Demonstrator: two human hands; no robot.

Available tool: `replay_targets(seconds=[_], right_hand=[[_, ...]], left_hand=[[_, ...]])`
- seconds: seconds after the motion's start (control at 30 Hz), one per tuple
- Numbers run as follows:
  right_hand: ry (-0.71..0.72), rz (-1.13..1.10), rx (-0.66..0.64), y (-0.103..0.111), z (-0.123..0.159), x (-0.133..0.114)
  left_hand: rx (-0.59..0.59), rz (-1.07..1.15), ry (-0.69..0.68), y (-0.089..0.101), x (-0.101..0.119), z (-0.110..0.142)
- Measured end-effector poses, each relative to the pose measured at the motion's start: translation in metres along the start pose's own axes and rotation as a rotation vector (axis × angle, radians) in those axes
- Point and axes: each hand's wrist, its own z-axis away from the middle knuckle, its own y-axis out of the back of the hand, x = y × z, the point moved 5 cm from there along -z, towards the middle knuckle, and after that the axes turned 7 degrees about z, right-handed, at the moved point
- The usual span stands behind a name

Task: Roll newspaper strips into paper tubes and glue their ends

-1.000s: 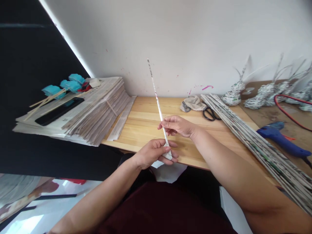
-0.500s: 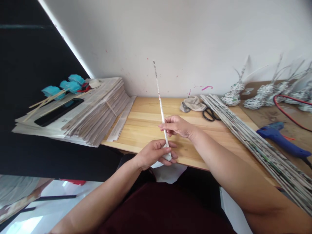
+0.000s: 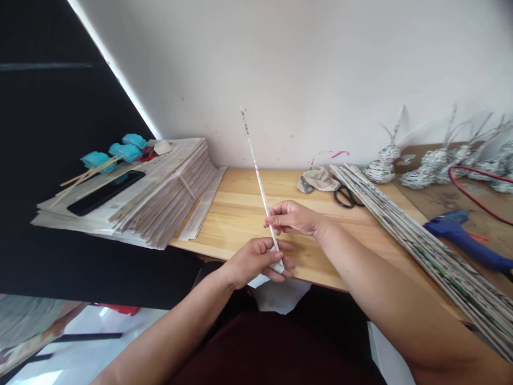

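A thin rolled paper tube [image 3: 258, 174] rises at a slant in front of me, its top leaning left toward the wall. Between thumb and fingers, my right hand [image 3: 294, 218] pinches the tube in its lower part. Just below, my left hand [image 3: 256, 261] grips the wide, unrolled paper end of the tube, thumb on top and the other fingers beneath. Part of that loose paper hangs under the left palm, partly hidden by the hand. Both hands are over the front edge of the wooden table [image 3: 236, 192].
A newspaper stack [image 3: 160, 198] at left carries a black phone [image 3: 106, 192], thin sticks and blue pieces [image 3: 134, 141]. At right lie a cloth [image 3: 320, 179], scissors [image 3: 344, 197], a bundle of paper tubes [image 3: 409, 235], a blue glue gun [image 3: 465, 238] and several woven paper forms [image 3: 380, 166].
The tube leans further left than before, with both hands keeping their hold. The whole scene sits slightly lower in view as the camera has shifted.
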Motion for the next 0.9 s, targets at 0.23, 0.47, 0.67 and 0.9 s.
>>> replay_targets(seconds=[0.23,0.47,0.67,0.9], right_hand=[[-0.035,0.041,0.035,-0.0029,0.001,-0.0024],[-0.013,0.03,-0.166,-0.0042,0.004,0.0022],[-0.012,0.063,0.061,-0.0005,-0.0028,0.0017],[-0.009,0.003,-0.165,-0.0068,0.004,-0.0012]], left_hand=[[0.008,-0.002,0.012,0.0029,-0.001,-0.0001],[-0.049,0.035,0.011,0.0005,-0.0009,0.0007],[0.004,-0.004,-0.007,0.0031,-0.0016,-0.0008],[-0.061,0.03,0.001,0.0011,-0.0008,0.0007]])
